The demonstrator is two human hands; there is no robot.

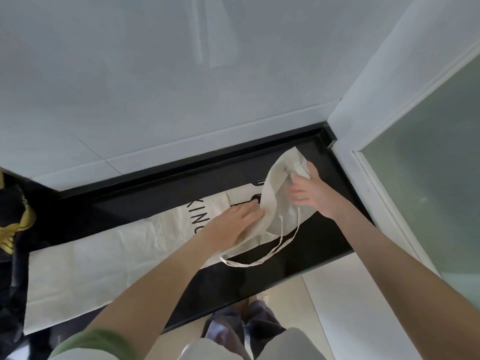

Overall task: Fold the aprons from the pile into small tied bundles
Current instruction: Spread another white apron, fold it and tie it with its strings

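Observation:
A cream apron [104, 258] with black lettering lies stretched across the black counter [306, 245], its long end toward the left. My left hand [233, 222] presses flat on the apron near the lettering, fingers straight. My right hand [309, 190] grips the apron's upper end, which is lifted and curled over toward the left. The apron's thin cream ties [265, 258] hang in a loop off that lifted part and trail on the counter.
A dark pile of fabric with yellow print [15, 224] sits at the counter's left end. White wall tiles [155, 100] rise behind the counter, and a white-framed glass panel [428, 178] closes the right side. The floor and my feet [249, 323] show below the counter's front edge.

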